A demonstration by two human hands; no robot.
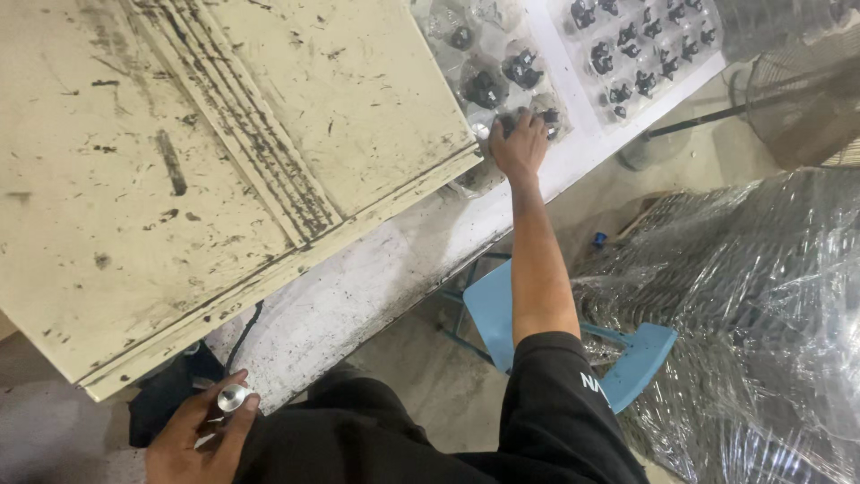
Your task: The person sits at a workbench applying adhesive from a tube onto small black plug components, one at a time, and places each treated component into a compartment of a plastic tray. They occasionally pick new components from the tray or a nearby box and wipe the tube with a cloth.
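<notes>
Left hand [199, 436] nearest, pinching small metal knob [232, 397] at lap; looking hard, smooth, light, probably slippery, best gripping round its rim. Right hand [520, 143] reaching far across tabletop [358, 287], fingers curling over black parts [524, 67] sitting in clear blister tray [452, 54]; grasp not discernible.
</notes>
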